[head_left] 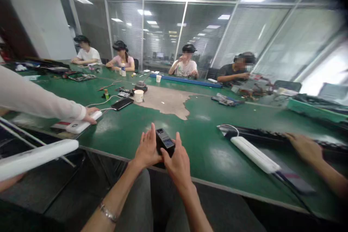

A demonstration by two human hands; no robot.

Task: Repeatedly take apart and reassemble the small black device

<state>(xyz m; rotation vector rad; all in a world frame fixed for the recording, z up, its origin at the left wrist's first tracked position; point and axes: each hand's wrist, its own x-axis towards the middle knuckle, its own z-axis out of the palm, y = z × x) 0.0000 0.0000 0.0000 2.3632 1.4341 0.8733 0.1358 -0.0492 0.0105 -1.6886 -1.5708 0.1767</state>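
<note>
A small black box-shaped device with a little screen (165,140) stands at the table's near edge, between my two hands. My left hand (147,148) is at its left side, fingers stretched upward and apart, the thumb by its lower front. On the right side, my right hand (178,157) has its thumb near the device's front and its fingers raised. Both hands are open around the device; whether the palms press on it is hard to tell. A metal bracelet (108,213) circles my left wrist.
On the green table (203,145) are a paper cup (138,96), a black phone (122,103) and white power strips (255,154). Another person's hand (91,115) touches a strip at left; one more hand (307,148) rests at right. Several people sit across.
</note>
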